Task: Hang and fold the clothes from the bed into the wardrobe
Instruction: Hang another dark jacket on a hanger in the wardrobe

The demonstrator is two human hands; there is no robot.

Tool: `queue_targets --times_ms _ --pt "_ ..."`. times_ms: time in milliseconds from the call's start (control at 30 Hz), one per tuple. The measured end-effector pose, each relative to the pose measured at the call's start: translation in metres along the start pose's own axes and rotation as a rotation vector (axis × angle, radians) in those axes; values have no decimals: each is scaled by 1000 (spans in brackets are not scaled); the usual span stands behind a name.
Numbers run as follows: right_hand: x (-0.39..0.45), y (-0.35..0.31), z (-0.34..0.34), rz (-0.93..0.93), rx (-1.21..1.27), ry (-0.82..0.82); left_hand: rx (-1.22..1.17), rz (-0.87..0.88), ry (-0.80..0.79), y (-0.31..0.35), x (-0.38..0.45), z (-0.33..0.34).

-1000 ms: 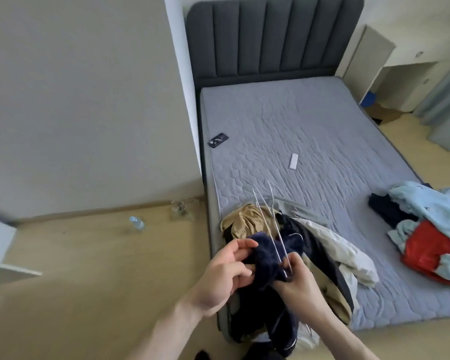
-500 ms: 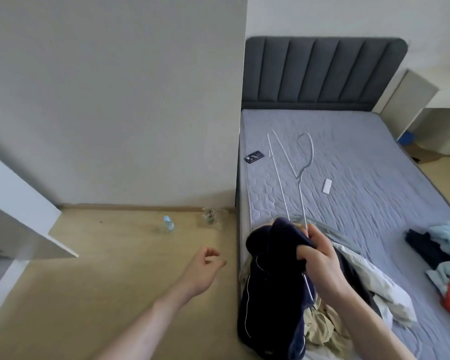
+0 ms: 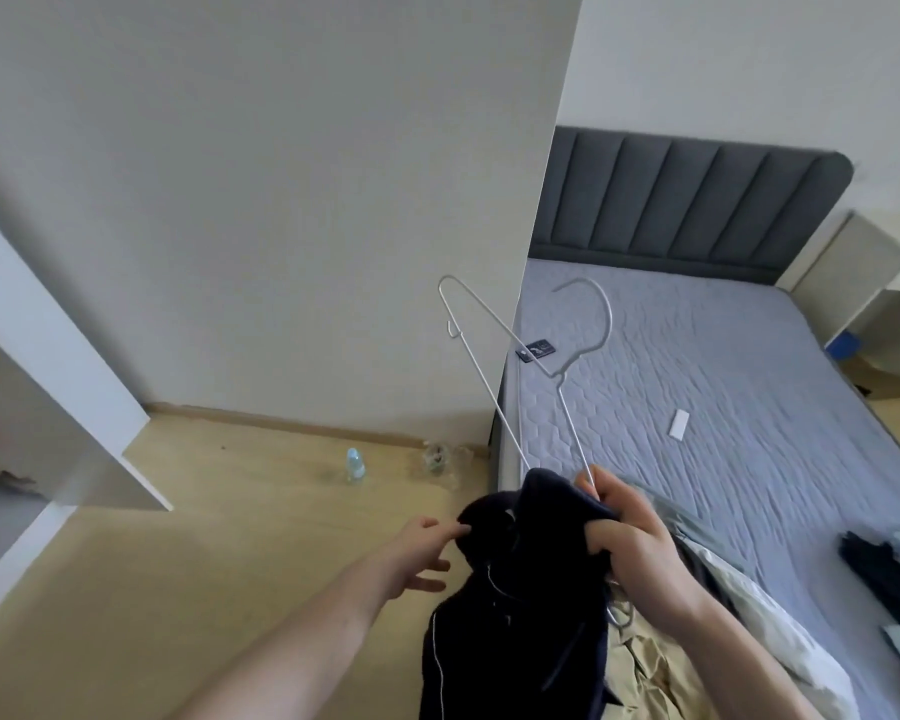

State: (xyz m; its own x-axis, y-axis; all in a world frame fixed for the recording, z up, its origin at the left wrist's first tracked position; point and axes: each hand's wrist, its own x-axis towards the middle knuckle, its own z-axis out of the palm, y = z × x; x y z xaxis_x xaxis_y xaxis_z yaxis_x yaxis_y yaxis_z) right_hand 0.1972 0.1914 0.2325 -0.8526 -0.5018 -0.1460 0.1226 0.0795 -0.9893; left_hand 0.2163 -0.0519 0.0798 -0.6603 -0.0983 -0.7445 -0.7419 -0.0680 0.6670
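A big pale wall [image 3: 261, 200] fills the left of the room, and beyond its edge lies the bed [image 3: 723, 407] with its grey quilted mattress and dark padded headboard [image 3: 687, 200]. At far left a white wardrobe panel [image 3: 58, 387] juts in, its inside mostly cut off.

At the bed's near corner the person holds up a dark navy garment [image 3: 510, 605] that hangs down past the bottom edge. The right hand [image 3: 630, 532] is clenched on the top of the garment and on the lower end of a white wire hanger [image 3: 552, 376], which slants up and away, hook uppermost. The left hand [image 3: 422, 548] reaches in from the left, arm outstretched, fingers loosely spread with the tips touching the garment's edge; whether it pinches the cloth I cannot tell.

Under the right arm sits a pile of beige and white clothes [image 3: 697, 657], partly hidden. More clothes [image 3: 894, 579] lie at the right edge, cut off. A dark phone [image 3: 536, 350] and a small white strip [image 3: 678, 424] rest on the mattress; a plastic bottle [image 3: 355, 464] stands on the floor.
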Motion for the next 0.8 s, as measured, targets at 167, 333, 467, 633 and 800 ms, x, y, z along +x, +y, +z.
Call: queue_targets --times_ms 167,333,467,633,800 --pt "0 -1 3 27 -6 -35 85 11 -64 -11 9 -7" --pt "-2 -3 11 37 34 -123 84 12 -65 -10 1 -4" --pt "-7 -1 13 26 -16 -165 193 19 -7 -17 2 -9" --pt "-14 4 8 25 -59 -203 213 -18 4 -33 -5 -18" --pt "-23 4 -11 69 -88 -129 -127 -41 93 -33 -16 -41"
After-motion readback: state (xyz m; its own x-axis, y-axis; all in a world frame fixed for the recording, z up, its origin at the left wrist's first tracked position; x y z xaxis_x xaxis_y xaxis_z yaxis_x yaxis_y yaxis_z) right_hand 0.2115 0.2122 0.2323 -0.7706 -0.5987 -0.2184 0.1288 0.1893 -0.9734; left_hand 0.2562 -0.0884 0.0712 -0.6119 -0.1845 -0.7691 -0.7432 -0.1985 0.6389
